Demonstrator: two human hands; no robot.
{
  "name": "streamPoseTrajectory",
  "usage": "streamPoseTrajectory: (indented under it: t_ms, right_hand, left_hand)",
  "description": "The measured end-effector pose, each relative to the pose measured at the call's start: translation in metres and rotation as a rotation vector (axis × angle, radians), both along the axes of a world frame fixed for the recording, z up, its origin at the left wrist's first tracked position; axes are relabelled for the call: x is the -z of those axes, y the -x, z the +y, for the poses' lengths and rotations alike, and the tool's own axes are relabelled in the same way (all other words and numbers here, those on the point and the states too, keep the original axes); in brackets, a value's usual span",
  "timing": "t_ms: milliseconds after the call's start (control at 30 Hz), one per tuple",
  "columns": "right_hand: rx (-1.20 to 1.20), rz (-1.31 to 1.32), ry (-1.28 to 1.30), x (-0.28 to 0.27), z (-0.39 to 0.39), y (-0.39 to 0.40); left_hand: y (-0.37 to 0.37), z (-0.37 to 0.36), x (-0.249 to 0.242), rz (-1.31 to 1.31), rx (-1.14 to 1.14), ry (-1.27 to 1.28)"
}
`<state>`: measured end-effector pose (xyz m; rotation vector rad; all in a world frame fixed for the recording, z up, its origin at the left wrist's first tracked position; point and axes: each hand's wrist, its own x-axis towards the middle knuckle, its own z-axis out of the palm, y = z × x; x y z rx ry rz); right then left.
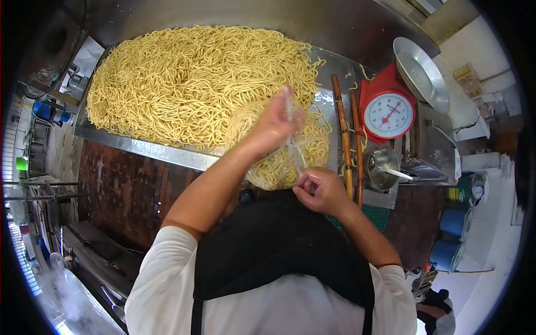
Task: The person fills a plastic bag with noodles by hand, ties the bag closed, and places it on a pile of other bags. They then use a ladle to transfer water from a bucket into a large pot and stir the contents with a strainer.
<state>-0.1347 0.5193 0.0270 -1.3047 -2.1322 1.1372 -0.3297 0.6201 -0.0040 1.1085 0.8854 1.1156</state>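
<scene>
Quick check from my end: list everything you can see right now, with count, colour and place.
noodle pile: one, yellow, spread over the steel table
steel table: one, grey, running across the top
bag of noodles: one, clear with yellow noodles, at the table's near edge between the hands
wooden sticks: two, brown, lying right of the bag
scale: one, red with white dial, at right
scale pan: one, silver, on top of the scale
metal cup: one, silver, below the scale
barrels: two, blue, on the floor at right
apron: one, black, on the person
left hand: raised, pinching the bag's top
right hand: closed on the bag's neck
</scene>
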Motion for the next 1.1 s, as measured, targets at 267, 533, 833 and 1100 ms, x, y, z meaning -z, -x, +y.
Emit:
streamPoseTrajectory:
  t_ms: [267,533,833,1100]
  right_hand:
    - [0.321,0.137,-0.534,-0.007,0.069,-0.001]
    - [0.509,0.556,0.305,0.029,0.069,0.012]
    - [0.317,0.329,0.678,0.021,0.086,-0.017]
    - [0.157,0.188,0.355,0.04,0.091,-0.007]
  left_hand:
    - [-0.022,0.009,0.008,0.117,0.47,-0.192]
    - [-0.024,-0.023,0.004,0.686,0.044,-0.302]
    - [-0.025,-0.039,0.02,0.777,-0.089,-0.719]
    - [-0.003,-0.043,0.002,0.788,-0.127,-0.663]
